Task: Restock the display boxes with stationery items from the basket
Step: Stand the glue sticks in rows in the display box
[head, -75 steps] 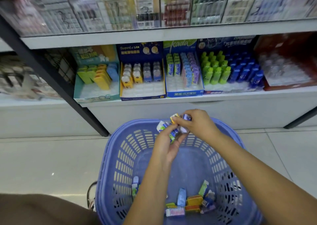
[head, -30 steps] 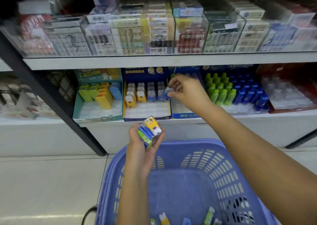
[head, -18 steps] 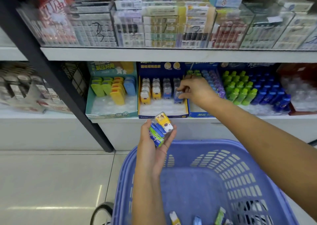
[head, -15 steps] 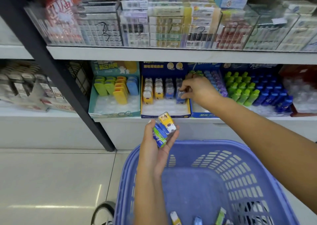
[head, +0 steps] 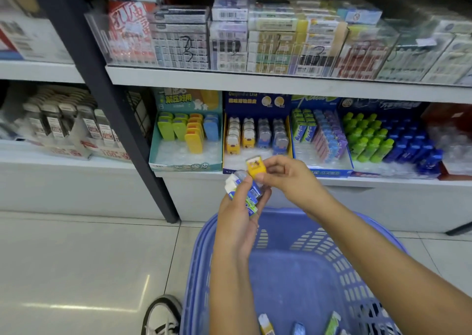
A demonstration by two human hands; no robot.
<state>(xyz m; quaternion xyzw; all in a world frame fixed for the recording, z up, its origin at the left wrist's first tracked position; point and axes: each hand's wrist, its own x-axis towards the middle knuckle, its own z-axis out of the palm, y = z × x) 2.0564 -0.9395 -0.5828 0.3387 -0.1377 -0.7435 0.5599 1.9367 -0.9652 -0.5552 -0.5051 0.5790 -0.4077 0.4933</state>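
Head view: yellow item (head: pixel 256 169) pinched by right hand (head: pixel 291 181), beside bundle (head: pixel 246 194) gripped by left hand (head: pixel 237 224), over basket (head: pixel 306 283).

Bright, even indoor light; glare streaks on floor tiles (head: pixel 84 306); soft blur; edges bowed.

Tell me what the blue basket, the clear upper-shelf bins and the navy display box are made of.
The blue basket: moulded plastic, slightly matte; slotted walls in one piece. The clear bins: likely acrylic, glossy; see-through with reflections. The navy display box: probably printed cardboard; flat folded panels.
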